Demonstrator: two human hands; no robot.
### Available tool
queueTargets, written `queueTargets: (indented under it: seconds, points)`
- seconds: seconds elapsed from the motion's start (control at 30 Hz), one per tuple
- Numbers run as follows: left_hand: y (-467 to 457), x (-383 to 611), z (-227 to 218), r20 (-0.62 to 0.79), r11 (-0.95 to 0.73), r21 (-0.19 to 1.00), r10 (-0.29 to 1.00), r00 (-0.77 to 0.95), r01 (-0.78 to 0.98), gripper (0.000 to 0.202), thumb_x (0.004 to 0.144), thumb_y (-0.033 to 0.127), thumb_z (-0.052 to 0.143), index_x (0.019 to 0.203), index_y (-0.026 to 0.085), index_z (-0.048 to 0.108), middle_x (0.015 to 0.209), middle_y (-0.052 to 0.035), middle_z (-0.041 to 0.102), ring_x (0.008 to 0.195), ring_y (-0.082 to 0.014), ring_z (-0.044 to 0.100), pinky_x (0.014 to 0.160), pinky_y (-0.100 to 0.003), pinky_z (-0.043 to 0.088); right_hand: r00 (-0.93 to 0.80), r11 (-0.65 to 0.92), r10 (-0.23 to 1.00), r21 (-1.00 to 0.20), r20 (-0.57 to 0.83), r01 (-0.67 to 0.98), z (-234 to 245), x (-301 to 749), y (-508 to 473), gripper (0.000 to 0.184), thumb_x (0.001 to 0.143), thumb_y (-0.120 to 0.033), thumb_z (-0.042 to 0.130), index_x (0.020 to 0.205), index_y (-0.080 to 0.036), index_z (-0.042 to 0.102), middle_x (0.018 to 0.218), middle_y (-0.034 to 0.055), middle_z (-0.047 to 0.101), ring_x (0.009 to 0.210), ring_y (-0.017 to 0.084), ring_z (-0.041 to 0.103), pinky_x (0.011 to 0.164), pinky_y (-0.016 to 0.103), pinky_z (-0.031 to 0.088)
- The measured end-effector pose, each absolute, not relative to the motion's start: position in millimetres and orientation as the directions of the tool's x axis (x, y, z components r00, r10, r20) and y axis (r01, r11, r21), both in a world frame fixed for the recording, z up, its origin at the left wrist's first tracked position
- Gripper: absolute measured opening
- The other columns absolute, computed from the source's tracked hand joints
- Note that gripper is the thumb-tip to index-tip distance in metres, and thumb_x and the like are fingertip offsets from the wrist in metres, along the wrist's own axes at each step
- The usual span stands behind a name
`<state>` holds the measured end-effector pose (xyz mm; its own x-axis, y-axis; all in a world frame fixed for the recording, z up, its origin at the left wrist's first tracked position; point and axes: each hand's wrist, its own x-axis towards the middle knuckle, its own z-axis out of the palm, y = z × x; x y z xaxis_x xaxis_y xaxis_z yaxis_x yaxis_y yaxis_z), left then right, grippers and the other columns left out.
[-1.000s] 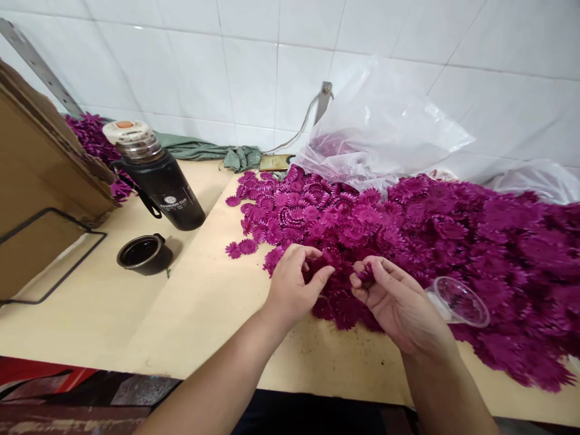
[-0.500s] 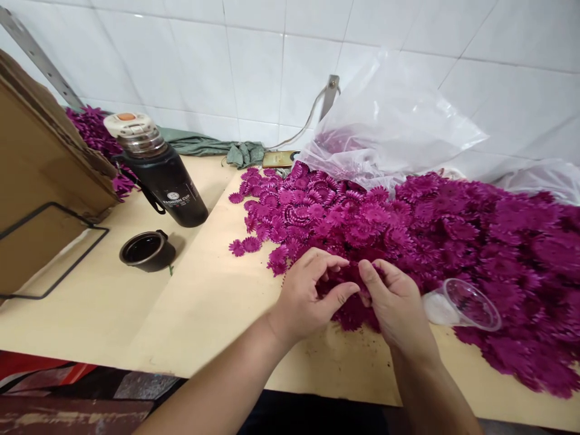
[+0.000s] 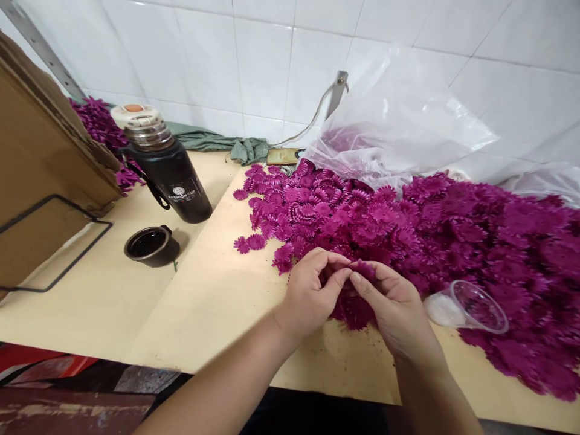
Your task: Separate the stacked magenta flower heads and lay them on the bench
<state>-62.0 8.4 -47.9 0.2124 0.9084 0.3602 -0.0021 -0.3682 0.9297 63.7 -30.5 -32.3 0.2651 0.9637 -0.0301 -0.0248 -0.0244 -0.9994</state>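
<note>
A big heap of magenta flower heads [image 3: 430,241] covers the right half of the pale wooden table [image 3: 212,302]. At the heap's near edge my left hand [image 3: 312,296] and my right hand [image 3: 392,305] meet, fingertips touching. Both pinch the same small magenta flower piece [image 3: 360,269] between thumb and fingers. A clear plastic cup [image 3: 471,302] lies on its side just right of my right hand, against the flowers.
A black flask [image 3: 167,169] with a steel neck stands at the left, its black cap cup [image 3: 151,244] on the table in front. A cardboard box [image 3: 40,157] with a black wire frame sits far left. A clear plastic bag [image 3: 399,127] leans on the tiled wall.
My two hands have drawn together from a small gap until the fingertips touch over one flower piece. The view has shifted slightly.
</note>
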Motion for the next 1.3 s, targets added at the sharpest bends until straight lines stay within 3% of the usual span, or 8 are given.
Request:
queueTargets:
  seconds: [0.27,0.43,0.57,0.67,0.83,1.0,1.17,1.3]
  points:
    - [10,-62,-47,0.262,-0.256,0.965,0.934,0.245,-0.054,0.005,0.079,0.017,0.059,0.083,0.017,0.061,0.077,-0.0011,0.059,0.069,-0.0124,0.055,0.065,-0.025,0.047,0.295,0.007,0.955,-1.000,0.003,-0.012,-29,64,-28,0.029,0.061,-0.042,0.080,0.076,-0.021,0.068,0.072,0.0001,0.069,0.065,0.013,0.059,0.064,0.025,0.051]
    - [9,-64,-49,0.435,-0.452,0.891,0.880,0.189,0.052,0.018,0.077,0.017,0.063,0.095,0.018,0.063,0.092,-0.0053,0.058,0.078,-0.0145,0.055,0.073,-0.028,0.049,0.312,-0.002,0.950,-0.997,0.023,0.079,-32,66,-30,0.032,0.065,-0.047,0.076,0.068,-0.018,0.060,0.059,-0.0032,0.056,0.053,0.009,0.047,0.050,0.021,0.041]
    - [10,-66,-47,0.472,-0.490,0.871,0.821,0.323,-0.028,0.018,0.081,0.018,0.059,0.097,0.018,0.067,0.092,-0.0062,0.062,0.087,-0.0167,0.059,0.080,-0.030,0.049,0.334,0.008,0.940,-0.983,0.071,0.185,-36,68,-31,0.040,0.071,-0.053,0.069,0.061,-0.018,0.052,0.053,-0.0052,0.044,0.050,0.008,0.036,0.045,0.020,0.032]
    - [11,-66,-46,0.419,-0.418,0.904,0.816,0.397,-0.095,0.022,0.078,0.022,0.065,0.099,0.016,0.068,0.091,-0.0072,0.065,0.086,-0.0173,0.061,0.079,-0.030,0.049,0.350,0.009,0.933,-0.979,0.081,0.202,-36,68,-30,0.044,0.072,-0.055,0.067,0.059,-0.019,0.047,0.053,-0.0059,0.040,0.049,0.008,0.032,0.044,0.020,0.030]
    - [13,-65,-43,0.322,-0.285,0.947,0.861,0.395,-0.151,0.007,0.074,0.020,0.067,0.079,0.015,0.067,0.078,-0.0039,0.064,0.075,-0.0149,0.058,0.073,-0.027,0.046,0.311,0.007,0.949,-0.988,0.056,0.155,-38,65,-30,0.046,0.072,-0.056,0.066,0.056,-0.019,0.044,0.052,-0.0065,0.036,0.048,0.007,0.030,0.043,0.020,0.027]
    - [14,-63,-43,0.081,0.028,0.960,0.923,0.375,-0.277,0.007,0.072,0.020,0.064,0.068,0.015,0.061,0.064,0.0010,0.058,0.061,-0.0109,0.051,0.062,-0.024,0.042,0.253,0.039,0.965,-0.994,0.064,0.103,-39,60,-30,0.043,0.075,-0.054,0.065,0.059,-0.019,0.047,0.051,-0.0059,0.039,0.047,0.008,0.032,0.042,0.020,0.029]
    - [17,-62,-42,-0.056,0.160,0.920,0.957,0.285,-0.357,0.011,0.068,0.020,0.067,0.063,0.015,0.059,0.059,0.0039,0.054,0.058,-0.0085,0.047,0.059,-0.021,0.039,0.201,0.107,0.966,-0.960,0.162,0.258,-33,52,-33,0.029,0.081,-0.039,0.062,0.064,-0.019,0.049,0.053,-0.0056,0.043,0.048,0.008,0.036,0.043,0.019,0.033]
    - [28,-68,-42,-0.239,0.277,0.817,0.961,0.139,-0.506,0.015,0.069,0.025,0.067,0.065,0.016,0.055,0.053,0.0052,0.052,0.049,-0.0063,0.045,0.050,-0.018,0.035,-0.004,0.261,0.960,-0.889,0.280,0.376,-25,37,-45,0.025,0.086,-0.027,0.055,0.063,-0.020,0.047,0.056,-0.0041,0.049,0.050,0.008,0.045,0.047,0.020,0.037]
